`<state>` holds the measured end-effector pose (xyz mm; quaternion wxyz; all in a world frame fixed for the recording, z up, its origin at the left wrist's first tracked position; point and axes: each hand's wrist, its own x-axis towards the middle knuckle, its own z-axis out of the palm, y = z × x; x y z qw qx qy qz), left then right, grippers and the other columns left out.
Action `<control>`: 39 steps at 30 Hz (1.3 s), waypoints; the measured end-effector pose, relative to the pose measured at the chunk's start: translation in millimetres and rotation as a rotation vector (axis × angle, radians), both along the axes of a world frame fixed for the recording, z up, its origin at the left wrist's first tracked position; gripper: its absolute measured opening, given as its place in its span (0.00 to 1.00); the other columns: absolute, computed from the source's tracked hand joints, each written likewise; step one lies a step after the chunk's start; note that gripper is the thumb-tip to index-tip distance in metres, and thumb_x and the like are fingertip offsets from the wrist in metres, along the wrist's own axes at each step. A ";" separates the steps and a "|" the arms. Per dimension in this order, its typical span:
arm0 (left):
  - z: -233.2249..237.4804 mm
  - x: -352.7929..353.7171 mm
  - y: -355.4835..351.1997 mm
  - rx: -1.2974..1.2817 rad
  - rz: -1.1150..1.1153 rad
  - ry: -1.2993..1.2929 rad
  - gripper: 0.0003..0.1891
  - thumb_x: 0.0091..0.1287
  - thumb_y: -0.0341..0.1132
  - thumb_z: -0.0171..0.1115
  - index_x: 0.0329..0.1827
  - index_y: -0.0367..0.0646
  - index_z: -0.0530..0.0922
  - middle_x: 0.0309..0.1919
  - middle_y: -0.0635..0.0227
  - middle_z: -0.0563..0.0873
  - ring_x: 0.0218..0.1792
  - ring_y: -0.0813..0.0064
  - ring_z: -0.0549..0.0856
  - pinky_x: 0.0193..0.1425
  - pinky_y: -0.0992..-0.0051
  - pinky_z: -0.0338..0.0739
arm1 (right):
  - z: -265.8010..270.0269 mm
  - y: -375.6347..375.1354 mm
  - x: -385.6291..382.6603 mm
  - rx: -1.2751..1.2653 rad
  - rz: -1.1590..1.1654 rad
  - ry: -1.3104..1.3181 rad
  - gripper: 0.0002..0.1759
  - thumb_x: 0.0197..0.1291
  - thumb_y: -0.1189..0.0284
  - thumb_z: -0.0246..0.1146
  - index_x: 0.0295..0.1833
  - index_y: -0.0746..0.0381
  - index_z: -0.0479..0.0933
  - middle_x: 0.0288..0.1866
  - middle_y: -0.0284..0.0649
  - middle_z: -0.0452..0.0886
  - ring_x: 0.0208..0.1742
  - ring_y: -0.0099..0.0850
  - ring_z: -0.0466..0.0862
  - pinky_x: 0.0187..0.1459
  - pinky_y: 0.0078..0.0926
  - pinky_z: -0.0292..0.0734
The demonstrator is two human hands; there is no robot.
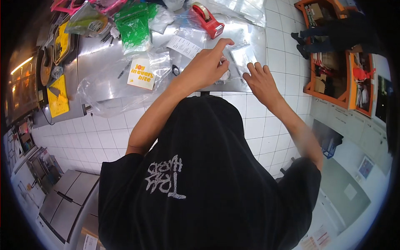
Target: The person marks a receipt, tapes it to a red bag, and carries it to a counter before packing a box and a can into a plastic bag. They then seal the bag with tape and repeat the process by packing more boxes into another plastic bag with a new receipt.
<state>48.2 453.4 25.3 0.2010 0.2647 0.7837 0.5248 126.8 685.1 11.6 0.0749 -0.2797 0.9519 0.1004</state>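
Two half-curled hands (207, 63) (263, 83), grip unclear, flank one clear packet (243, 56) near one red tape dispenser (212, 26)

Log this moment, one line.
left hand: over steel table, grip unclear | right hand: at clear plastic packet | red tape dispenser: beyond left hand

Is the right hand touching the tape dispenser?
Apart. The head view shows the right hand well clear of the red tape dispenser, with part of a clear plastic packet in the gap between them.
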 end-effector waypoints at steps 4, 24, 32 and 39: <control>2.0 -8.3 1.3 0.048 0.018 0.014 0.29 0.68 0.31 0.63 0.71 0.51 0.65 0.36 0.59 0.85 0.37 0.65 0.85 0.40 0.68 0.77 | 38.3 2.5 -9.4 -0.090 0.084 0.003 0.04 0.55 0.75 0.63 0.37 0.60 0.80 0.48 0.38 0.73 0.52 0.34 0.73 0.49 0.33 0.69; -81.2 -13.4 30.7 0.138 0.080 0.200 0.41 0.58 0.28 0.64 0.77 0.45 0.58 0.59 0.57 0.75 0.59 0.64 0.75 0.57 0.64 0.74 | 18.6 21.3 -17.3 -1.218 -0.514 -0.468 0.07 0.56 0.78 0.64 0.36 0.63 0.71 0.35 0.33 0.73 0.38 0.23 0.73 0.42 0.24 0.70; -135.1 33.8 56.0 0.430 0.558 -1.778 0.31 0.77 0.53 0.44 0.76 0.44 0.57 0.63 0.52 0.73 0.61 0.57 0.78 0.62 0.55 0.77 | 35.7 -13.6 -1.3 -1.350 -0.504 -0.348 0.07 0.57 0.80 0.62 0.39 0.65 0.70 0.39 0.37 0.72 0.41 0.27 0.75 0.48 0.23 0.72; -122.6 20.3 87.4 1.202 0.421 -1.602 0.22 0.78 0.51 0.45 0.61 0.45 0.75 0.53 0.61 0.83 0.53 0.63 0.83 0.59 0.60 0.80 | 101.5 -34.9 2.2 -1.215 -0.477 -0.051 0.10 0.50 0.81 0.64 0.38 0.65 0.72 0.41 0.44 0.73 0.43 0.40 0.78 0.47 0.29 0.74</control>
